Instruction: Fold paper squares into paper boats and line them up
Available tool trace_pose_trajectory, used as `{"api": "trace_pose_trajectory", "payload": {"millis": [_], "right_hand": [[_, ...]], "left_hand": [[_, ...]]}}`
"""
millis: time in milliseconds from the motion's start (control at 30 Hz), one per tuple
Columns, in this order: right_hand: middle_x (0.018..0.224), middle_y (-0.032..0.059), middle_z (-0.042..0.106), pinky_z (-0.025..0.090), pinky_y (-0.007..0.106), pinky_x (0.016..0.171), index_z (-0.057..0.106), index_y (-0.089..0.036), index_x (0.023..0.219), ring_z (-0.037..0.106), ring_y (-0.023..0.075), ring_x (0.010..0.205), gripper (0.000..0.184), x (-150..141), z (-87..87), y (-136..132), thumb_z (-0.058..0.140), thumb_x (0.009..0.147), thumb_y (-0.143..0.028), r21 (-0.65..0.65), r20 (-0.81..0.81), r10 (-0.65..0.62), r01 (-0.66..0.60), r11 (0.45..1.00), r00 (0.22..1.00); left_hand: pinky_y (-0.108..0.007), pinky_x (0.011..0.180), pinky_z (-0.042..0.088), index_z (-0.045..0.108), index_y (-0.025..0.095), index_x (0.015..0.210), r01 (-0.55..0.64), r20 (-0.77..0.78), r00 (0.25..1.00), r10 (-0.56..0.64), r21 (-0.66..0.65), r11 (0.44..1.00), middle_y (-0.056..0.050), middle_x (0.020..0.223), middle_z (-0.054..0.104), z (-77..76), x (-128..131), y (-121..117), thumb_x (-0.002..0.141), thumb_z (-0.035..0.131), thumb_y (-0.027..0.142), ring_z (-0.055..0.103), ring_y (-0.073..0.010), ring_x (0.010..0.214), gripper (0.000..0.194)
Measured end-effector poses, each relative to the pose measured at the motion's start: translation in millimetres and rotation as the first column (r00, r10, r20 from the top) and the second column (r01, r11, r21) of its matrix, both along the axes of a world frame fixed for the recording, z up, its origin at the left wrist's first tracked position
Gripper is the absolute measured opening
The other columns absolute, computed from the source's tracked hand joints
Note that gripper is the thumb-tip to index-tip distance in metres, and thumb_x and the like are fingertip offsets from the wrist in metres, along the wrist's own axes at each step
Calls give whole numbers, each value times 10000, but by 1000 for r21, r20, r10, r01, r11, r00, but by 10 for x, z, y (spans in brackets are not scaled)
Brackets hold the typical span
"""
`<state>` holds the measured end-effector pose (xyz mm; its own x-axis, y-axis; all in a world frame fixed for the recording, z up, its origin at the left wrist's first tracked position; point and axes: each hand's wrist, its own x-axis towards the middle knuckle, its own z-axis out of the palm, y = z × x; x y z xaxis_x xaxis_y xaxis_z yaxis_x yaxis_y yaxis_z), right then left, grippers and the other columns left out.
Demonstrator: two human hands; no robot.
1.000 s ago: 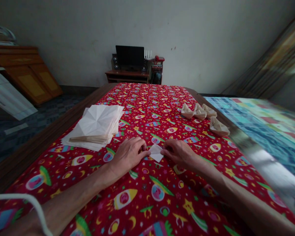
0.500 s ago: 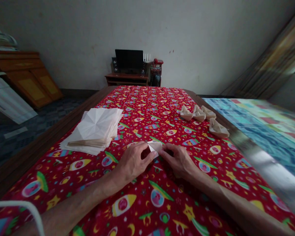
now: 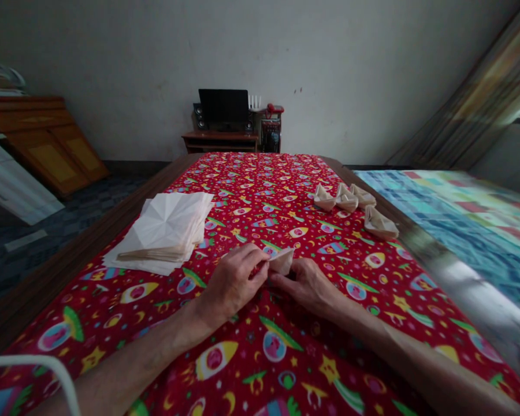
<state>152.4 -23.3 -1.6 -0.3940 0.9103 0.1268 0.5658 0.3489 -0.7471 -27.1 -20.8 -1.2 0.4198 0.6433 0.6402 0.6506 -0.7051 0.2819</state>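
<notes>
We pinch the folded paper [image 3: 282,262], left hand [image 3: 236,277] at nine o'clock, right hand [image 3: 311,283] at five; probably light, easily crumpled, best held by creased edges.

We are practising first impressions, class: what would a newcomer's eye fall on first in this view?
Probably the bright red cloth, covered in cartoon rockets and stars and running down the table's length. Next, the pale paper stack on its left side and the four folded paper shapes near its right edge. Between them, the left hand and right hand meet at a small folded paper.
</notes>
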Motion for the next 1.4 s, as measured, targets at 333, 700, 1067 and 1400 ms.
{"api": "trace_pose_trajectory", "payload": {"millis": [333, 700, 1067, 1400], "right_hand": [[715, 19, 609, 365, 229, 572, 609, -178, 828, 515, 117, 612, 247, 258, 111, -26, 548, 877, -412, 433, 153, -102, 27, 901, 983], [821, 55, 629, 395, 223, 613, 670, -176, 801, 544, 131, 700, 185, 233, -72, -15, 512, 893, -198, 446, 282, 45, -172, 878, 958], [752, 47, 608, 370, 253, 636, 590, -163, 820, 526, 145, 672, 200, 170, -53, -59, 452, 930, -255, 382, 360, -106, -43, 923, 927], [673, 24, 615, 295, 252, 549, 594, -184, 748, 549, 145, 611, 328, 102, -39, 61, 457, 921, -427, 345, 480, -205, 31, 938, 853]], "left_hand": [[-333, 723, 419, 549, 173, 832, -32, -458, 886, 73, 95, 995, -44, 841, 598, 156, -69, -47, 887, 496, 165, 540, -210, 814, 77], [-305, 798, 450, 601, 180, 850, 35, -226, 972, -70, -158, 987, -20, 862, 620, -101, -102, 9, 885, 538, 172, 570, -174, 848, 72], [-262, 734, 430, 585, 175, 768, -54, -81, 996, 29, -328, 943, -4, 814, 567, -196, -108, 139, 887, 561, 240, 553, -146, 793, 137], [-277, 677, 371, 579, 186, 740, -203, -240, 962, 134, -291, 935, -2, 790, 572, -91, -33, 119, 889, 532, 414, 538, -156, 751, 277]]}}
